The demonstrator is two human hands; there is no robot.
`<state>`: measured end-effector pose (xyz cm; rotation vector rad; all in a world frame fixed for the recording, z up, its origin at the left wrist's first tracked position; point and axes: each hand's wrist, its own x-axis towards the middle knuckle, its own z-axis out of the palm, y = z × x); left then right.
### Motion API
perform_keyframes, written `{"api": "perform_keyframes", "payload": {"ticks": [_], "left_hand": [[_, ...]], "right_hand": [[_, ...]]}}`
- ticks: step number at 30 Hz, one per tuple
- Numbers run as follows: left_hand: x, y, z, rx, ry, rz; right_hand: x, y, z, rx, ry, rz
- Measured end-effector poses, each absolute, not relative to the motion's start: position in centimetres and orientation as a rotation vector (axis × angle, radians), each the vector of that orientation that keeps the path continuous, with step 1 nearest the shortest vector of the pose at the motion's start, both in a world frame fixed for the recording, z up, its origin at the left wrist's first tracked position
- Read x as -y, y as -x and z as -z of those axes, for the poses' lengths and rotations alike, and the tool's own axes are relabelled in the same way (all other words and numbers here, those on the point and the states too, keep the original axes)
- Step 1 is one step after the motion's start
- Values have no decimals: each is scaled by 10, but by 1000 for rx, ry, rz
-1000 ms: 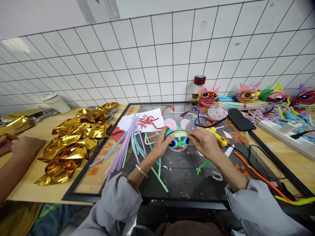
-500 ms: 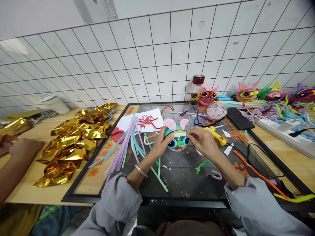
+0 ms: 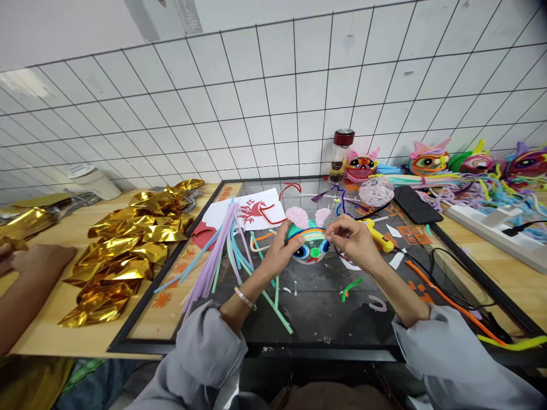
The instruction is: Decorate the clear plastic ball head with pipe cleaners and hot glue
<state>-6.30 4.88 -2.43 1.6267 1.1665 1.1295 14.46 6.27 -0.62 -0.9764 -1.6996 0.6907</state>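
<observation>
A round animal head (image 3: 308,239) made of coloured pipe cleaners, with pink ears, blue eyes and a green nose, is in front of me above the dark glass board. My left hand (image 3: 280,253) is closed around its left side. At its right side, by the eye, my right hand (image 3: 350,236) has thumb and fingers pinched together; whatever lies between the fingertips is too small to make out. A yellow glue gun (image 3: 379,234) lies just beyond my right hand. Left of the head spreads a bundle of pastel pipe cleaners (image 3: 217,250).
Gold foil pieces (image 3: 123,245) cover the left table, near another person's hand (image 3: 40,265). A lidded glass bottle (image 3: 341,156), phone (image 3: 416,205), power strip (image 3: 498,233) and finished animal heads (image 3: 428,159) stand or lie at back right. Cords cross the board's right side.
The animal head has tipped slightly and shifted a little to the right. My right hand stays pinched beside it, moved slightly right. The other person's hand has moved a little.
</observation>
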Motion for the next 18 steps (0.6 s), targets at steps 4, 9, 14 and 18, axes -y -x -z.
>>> {"api": "perform_keyframes", "payload": {"ticks": [4,9,14,18], "left_hand": [[-48,63,24,-1155,-1618,-1134],[-47,61,21,-1123,-1622,-1146],[-46,61,19,-1099,-1617,-1140],[-47,62,22,-1170,-1597,-1138]], "right_hand": [[-59,-141,4,1755,800,-620],[-56,-139,2,1837,679,-617],[-58,-140,4,1881,646,-621],[-58,-140,4,1927,635,-574]]}}
